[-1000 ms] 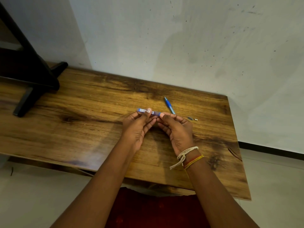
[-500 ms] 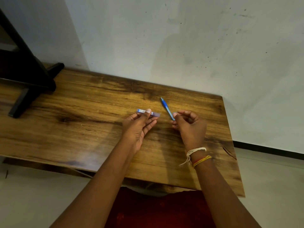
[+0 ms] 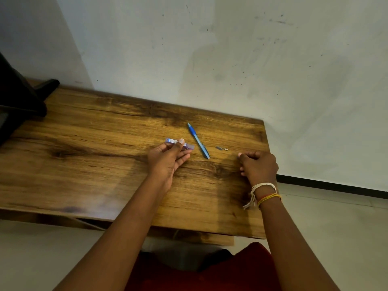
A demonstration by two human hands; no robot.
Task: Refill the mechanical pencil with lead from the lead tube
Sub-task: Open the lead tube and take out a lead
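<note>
My left hand point(image 3: 168, 158) holds the lead tube point(image 3: 190, 146), a small purple case with a white label. It pinches the tube between thumb and fingers, level just above the wooden table point(image 3: 105, 160). The blue mechanical pencil point(image 3: 198, 140) lies on the table right of the tube, untouched, its tip pointing toward the wall. Two tiny loose parts, one grey point(image 3: 218, 147) and one white point(image 3: 226, 149), lie right of the pencil. My right hand point(image 3: 259, 168) rests near the table's right edge with fingers curled shut. I see nothing in it.
A black stand point(image 3: 23, 101) occupies the table's far left corner. A white wall rises right behind the table. The table's right edge lies just beyond my right hand, with tiled floor point(image 3: 336, 217) past it. Red cloth point(image 3: 210, 276) shows below the near edge.
My right hand has left the tube's end and moved right, past the pencil, down to the table's right edge. My left hand still holds the tube in about the same place.
</note>
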